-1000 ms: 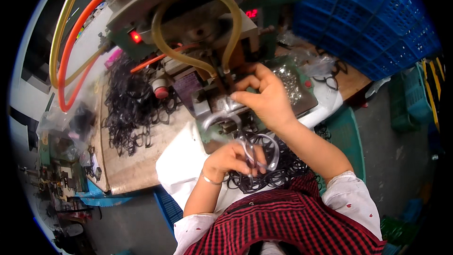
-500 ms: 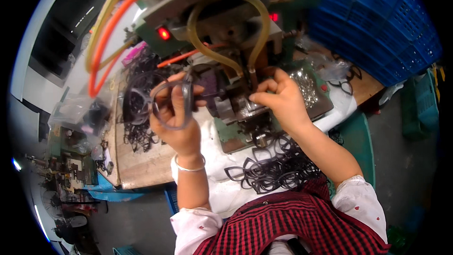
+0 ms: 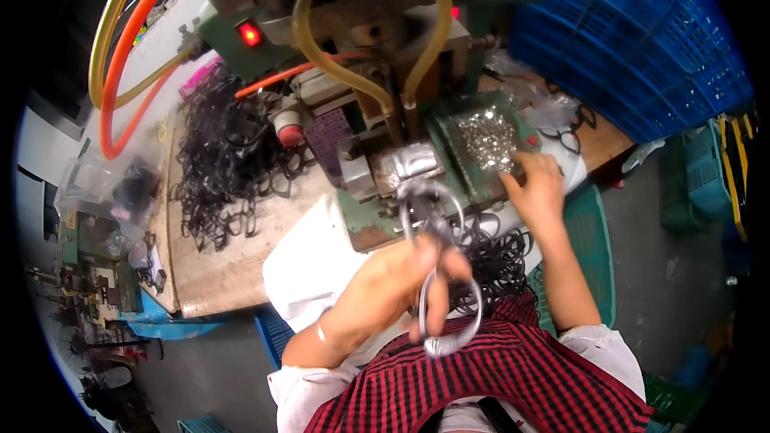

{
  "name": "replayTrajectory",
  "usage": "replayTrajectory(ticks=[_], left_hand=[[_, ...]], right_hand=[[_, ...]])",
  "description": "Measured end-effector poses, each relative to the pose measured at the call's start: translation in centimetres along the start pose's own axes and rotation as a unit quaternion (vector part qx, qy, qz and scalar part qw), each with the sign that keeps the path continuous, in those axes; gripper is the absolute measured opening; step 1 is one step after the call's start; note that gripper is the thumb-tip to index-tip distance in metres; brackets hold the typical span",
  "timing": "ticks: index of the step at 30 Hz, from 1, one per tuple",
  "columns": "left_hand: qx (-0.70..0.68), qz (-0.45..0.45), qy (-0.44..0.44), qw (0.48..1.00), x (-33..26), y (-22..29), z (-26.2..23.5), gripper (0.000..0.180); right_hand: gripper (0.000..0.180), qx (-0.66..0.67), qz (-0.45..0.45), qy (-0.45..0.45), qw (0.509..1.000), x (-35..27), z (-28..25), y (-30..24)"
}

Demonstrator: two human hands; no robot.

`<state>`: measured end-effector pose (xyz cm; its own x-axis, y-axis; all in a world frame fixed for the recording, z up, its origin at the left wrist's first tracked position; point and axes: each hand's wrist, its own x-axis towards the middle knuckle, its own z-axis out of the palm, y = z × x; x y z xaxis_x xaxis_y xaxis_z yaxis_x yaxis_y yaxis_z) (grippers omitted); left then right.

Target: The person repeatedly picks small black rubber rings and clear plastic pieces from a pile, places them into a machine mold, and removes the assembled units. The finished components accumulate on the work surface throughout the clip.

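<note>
My left hand (image 3: pixel 401 277) is closed on a glasses frame (image 3: pixel 478 317), smeared by motion, in front of the machine at the near edge of the table. One grey, shiny rim stands above the fingers and the other hangs below them. My right hand (image 3: pixel 539 192) reaches over the near edge of a green tray holding small shiny metal parts (image 3: pixel 487 138). Its thumb stands apart from the bent fingers; the fingertips are partly hidden. Between the hands and the machine's upright lies the metal work block (image 3: pixel 413 164), with no hand on it.
A heap of dark frames (image 3: pixel 473 273) lies below the machine, and a larger black pile (image 3: pixel 228 144) is on the left of the table. The green press (image 3: pixel 241 12) carries orange and yellow hoses. Blue crates (image 3: pixel 618 32) rise at the right; a green basket (image 3: pixel 593 248) stands beside my right forearm.
My left hand has come down and right, toward my body, with the glasses frame. My right hand has left the machine's work block and moved right to the tray of metal parts.
</note>
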<state>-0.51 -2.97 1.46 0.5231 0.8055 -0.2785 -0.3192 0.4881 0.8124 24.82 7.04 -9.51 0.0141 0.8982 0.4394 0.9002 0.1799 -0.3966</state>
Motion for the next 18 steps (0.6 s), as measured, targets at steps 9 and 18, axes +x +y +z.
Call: replayTrajectory(ticks=[9, 18], left_hand=[[0.143, 0.072, 0.063, 0.985, 1.1, 0.3, 1.4, 0.041], [-0.039, 0.008, 0.128, 0.991, 4.8, -0.3, -0.7, 0.042]], right_hand=[[0.007, 0.068, -0.078, 0.094, 0.99, 3.7, 3.9, -0.5], [0.01, 0.152, -0.052, 0.082, 0.984, 4.1, 4.0, -0.6]])
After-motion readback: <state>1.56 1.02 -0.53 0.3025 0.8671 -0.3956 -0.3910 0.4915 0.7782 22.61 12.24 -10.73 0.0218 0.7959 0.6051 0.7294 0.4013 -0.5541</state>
